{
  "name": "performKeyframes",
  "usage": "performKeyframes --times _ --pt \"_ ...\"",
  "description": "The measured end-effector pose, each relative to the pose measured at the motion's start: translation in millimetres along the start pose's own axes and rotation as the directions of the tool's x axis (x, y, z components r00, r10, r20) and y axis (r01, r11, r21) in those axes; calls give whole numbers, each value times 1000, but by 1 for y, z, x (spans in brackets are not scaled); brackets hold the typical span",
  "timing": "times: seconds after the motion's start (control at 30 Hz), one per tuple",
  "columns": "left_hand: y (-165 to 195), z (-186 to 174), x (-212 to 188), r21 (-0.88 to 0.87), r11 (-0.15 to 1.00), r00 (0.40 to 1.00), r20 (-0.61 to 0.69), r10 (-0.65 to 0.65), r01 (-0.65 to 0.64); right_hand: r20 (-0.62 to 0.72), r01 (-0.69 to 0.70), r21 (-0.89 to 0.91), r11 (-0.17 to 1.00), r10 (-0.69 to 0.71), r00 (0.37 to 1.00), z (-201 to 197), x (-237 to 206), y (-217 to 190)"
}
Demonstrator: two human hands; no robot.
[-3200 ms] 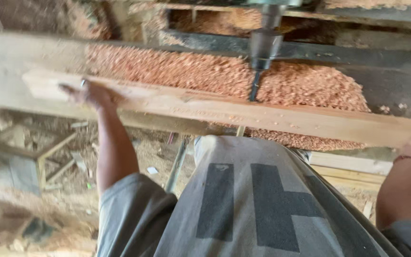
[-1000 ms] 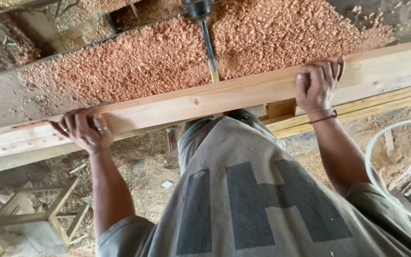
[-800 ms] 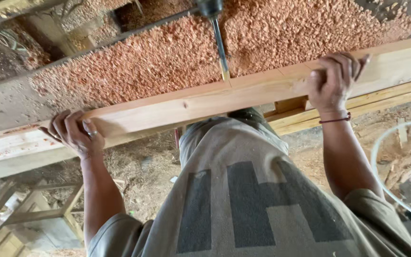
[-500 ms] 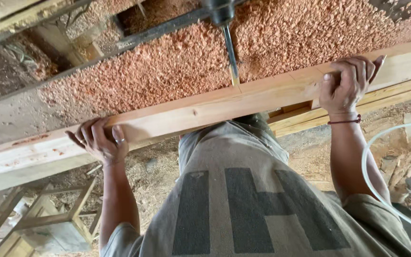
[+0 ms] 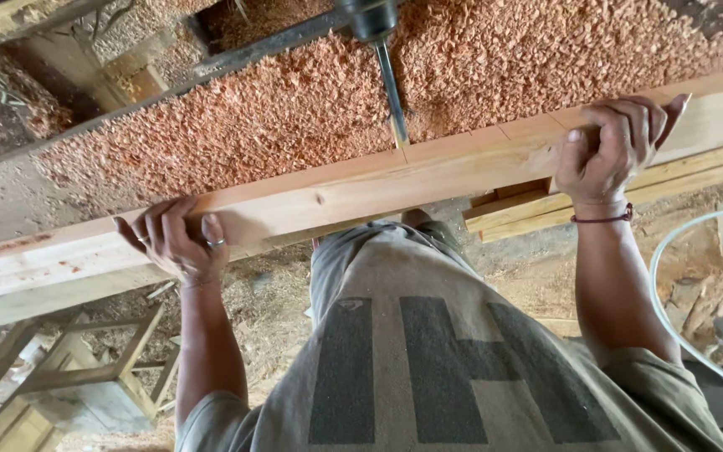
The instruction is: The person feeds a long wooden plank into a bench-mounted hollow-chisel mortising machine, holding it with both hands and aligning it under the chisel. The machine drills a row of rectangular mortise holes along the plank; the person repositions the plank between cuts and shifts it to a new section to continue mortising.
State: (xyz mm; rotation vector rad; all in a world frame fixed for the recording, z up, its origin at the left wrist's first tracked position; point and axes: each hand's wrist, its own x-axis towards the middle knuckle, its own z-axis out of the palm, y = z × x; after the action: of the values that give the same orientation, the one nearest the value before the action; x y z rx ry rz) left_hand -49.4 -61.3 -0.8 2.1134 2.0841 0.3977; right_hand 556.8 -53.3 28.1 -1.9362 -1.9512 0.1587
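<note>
- Wooden beam (image 5: 361, 188): long, pale, squared timber; runs across the whole view from lower left to upper right, in front of the person's chest; a sawn line crosses its top face near the drill bit.
- Left hand (image 5: 179, 243): fingers curled over the beam's near edge toward its left part, thumb on the front face; closed in a grip on the beam; a ring shows on one finger.
- Right hand (image 5: 612, 151): wrapped over the beam's top edge toward its right part, fingers bent down the far side; closed in a grip on the beam; a thin red cord bracelet sits at the wrist.
- Drill bit (image 5: 388, 92): dark, slender, fixed in a chuck at the top edge of the view; points down with its tip at the beam's far top edge, between the two hands; whether it touches the wood, I cannot tell.
- Wood shavings (image 5: 278, 125): reddish-orange chips, thickly heaped on the surface beyond the beam.
- Second timber (image 5: 546, 213): shorter stacked lengths just under the beam, beside the right wrist.
- Grey shirt (image 5: 428, 351): fills the lower middle, with dark block shapes printed on it.
- White hose (image 5: 671, 326): curved loop at the right edge.
- Wooden frame (image 5: 85, 368): open stool-like frame on the dusty floor, lower left.
</note>
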Motion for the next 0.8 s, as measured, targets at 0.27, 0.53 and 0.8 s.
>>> performKeyframes --times 0.27,0.53,0.8 --pt "-2 8 10 -27 1000 998 -60 1 -2 18 -48 -42 998 49 999 12 7 10" --pt "7 0 17 -14 999 996 -77 44 -45 -36 21 -23 1000 -22 999 11 14 6" --pt "7 -2 20 -25 998 997 -59 49 -50 -16 40 -21 999 -40 999 10 15 5"
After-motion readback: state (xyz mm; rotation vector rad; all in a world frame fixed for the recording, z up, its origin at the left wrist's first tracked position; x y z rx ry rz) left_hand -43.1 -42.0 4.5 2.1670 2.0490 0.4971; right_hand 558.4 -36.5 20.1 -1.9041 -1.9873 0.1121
